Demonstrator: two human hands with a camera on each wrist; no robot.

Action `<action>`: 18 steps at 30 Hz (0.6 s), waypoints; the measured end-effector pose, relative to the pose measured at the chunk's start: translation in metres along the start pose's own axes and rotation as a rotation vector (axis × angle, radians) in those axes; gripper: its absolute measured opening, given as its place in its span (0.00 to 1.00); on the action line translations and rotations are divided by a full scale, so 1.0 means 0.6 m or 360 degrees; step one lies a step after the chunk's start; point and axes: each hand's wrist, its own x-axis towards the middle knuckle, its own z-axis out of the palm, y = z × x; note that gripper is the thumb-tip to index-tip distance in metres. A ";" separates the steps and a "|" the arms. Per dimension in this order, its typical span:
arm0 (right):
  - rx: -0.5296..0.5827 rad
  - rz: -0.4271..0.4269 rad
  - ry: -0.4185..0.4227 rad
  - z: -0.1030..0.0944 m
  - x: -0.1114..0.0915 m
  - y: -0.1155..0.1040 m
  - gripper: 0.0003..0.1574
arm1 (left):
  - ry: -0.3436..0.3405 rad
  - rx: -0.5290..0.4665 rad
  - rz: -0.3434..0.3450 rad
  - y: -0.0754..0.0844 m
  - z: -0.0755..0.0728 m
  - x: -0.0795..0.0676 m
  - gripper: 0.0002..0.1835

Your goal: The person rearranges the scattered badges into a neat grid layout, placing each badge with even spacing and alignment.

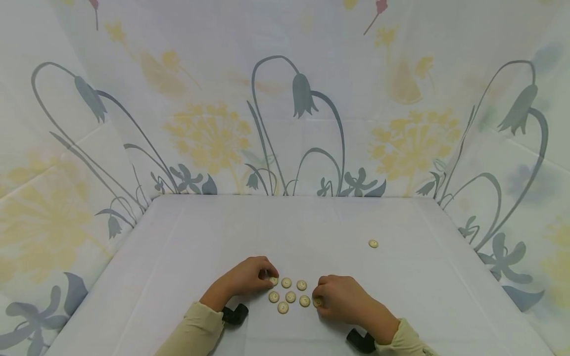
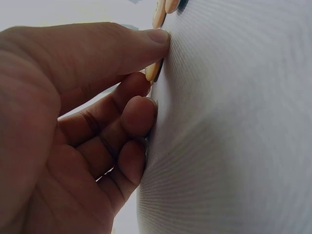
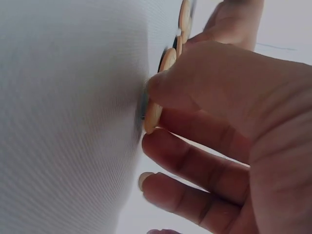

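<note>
Several round, pale wooden buttons lie in a loose cluster on the white tabletop, among them a middle button between my two hands. At the cluster's far left, my left hand pinches a button between thumb and forefinger, down at the cloth; its edge shows behind the thumb in the left wrist view. On the right side my right hand holds another button by thumb and fingertips, also at the table surface. The fingers partly hide both held buttons.
One more button lies apart, farther back and to the right. A white cloth covers the table. Flower-printed fabric walls rise at the back and both sides. Black wrist devices sit below each hand.
</note>
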 end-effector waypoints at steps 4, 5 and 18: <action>-0.0005 -0.0002 0.0050 -0.003 -0.001 0.003 0.07 | -0.0002 -0.0003 -0.0005 0.003 -0.001 -0.001 0.08; -0.0005 0.0002 0.0059 -0.004 -0.002 0.003 0.07 | -0.0004 -0.0003 -0.0006 0.003 -0.002 -0.001 0.08; -0.0029 0.0068 0.0075 -0.015 -0.002 0.026 0.11 | -0.0002 -0.0004 0.0002 0.005 -0.001 -0.002 0.08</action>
